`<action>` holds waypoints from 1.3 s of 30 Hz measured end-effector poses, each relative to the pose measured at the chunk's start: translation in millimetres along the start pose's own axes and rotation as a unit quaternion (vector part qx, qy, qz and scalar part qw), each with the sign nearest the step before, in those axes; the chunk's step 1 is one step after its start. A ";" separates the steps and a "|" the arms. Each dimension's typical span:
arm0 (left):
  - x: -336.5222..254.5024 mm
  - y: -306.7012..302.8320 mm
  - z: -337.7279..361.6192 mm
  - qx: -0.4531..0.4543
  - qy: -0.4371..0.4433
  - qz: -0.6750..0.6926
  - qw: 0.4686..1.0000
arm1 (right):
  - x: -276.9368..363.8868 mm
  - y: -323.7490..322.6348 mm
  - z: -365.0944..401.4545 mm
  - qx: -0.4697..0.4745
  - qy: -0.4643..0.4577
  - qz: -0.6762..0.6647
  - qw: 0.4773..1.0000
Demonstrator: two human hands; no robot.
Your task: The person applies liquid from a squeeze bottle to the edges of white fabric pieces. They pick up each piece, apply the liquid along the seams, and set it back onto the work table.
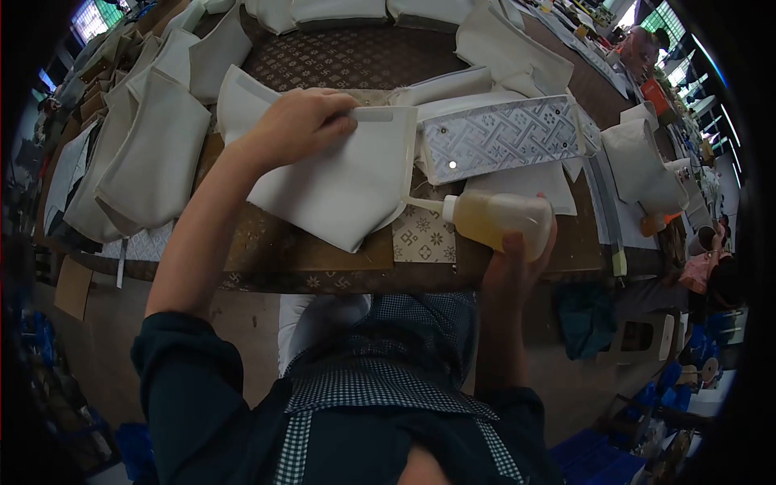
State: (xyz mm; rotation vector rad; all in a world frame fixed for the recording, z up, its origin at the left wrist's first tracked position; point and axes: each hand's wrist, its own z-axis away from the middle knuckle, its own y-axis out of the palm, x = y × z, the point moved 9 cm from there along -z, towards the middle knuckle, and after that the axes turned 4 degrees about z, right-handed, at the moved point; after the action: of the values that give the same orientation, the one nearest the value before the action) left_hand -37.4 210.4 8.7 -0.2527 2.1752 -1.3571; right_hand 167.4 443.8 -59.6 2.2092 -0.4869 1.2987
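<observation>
My left hand (pixel 311 121) is closed on the upper edge of a white leather-like panel (pixel 343 182), its thumb on the front face and its fingers over the edge. The panel slants towards me, its lower corner above the brown work board (pixel 315 252). In my right hand (pixel 521 259) is a clear squeeze bottle (pixel 497 220) of yellowish liquid, tipped on its side. Its thin nozzle points left, with the tip right at the panel's right edge. Beside the panel lies a piece with a grey-blue woven pattern (pixel 501 137), backside up, with small round holes.
White panels (pixel 153 153) are stacked at the left, and more white pieces (pixel 339 12) line the table's far side. A patterned scrap (pixel 424 234) lies below the nozzle. At the right are a metal strip (pixel 606 210) and a white roll (pixel 643 158). Another person (pixel 711 263) is far right.
</observation>
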 end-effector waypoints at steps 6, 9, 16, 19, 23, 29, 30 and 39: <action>5.5 3.6 -6.9 0.026 -0.043 -0.002 0.999 | 2.4 2.8 22.0 -0.020 -0.045 0.044 0.998; 7.5 5.1 -10.0 0.040 -0.072 0.004 0.997 | -5.8 -1.7 31.3 -0.052 -0.052 0.013 0.997; 18.5 10.0 -15.4 0.039 -0.110 0.004 0.993 | -15.3 3.7 51.4 -0.044 -0.070 0.112 0.990; 21.1 12.2 -16.0 0.045 -0.115 0.009 0.992 | -10.7 11.4 58.3 -0.027 -0.090 0.185 0.978; 19.5 12.5 -14.9 0.042 -0.116 0.013 0.992 | -14.6 21.1 67.0 0.008 -0.069 0.162 0.984; 13.9 9.4 -12.5 0.043 -0.095 0.022 0.994 | -32.4 6.7 67.7 -0.025 -0.006 0.103 0.994; 13.9 8.6 -12.3 0.044 -0.103 0.023 0.993 | -36.8 1.3 65.4 -0.046 0.008 0.080 0.996; 5.6 3.7 -8.8 0.022 -0.070 0.005 0.997 | -58.4 -14.4 58.4 -0.107 0.071 -0.024 0.991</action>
State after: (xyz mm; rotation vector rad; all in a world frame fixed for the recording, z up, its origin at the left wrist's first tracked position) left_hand -46.3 216.4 6.3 -0.3104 2.0275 -1.3395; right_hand 187.9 422.5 -138.0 1.9272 -0.4905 1.3033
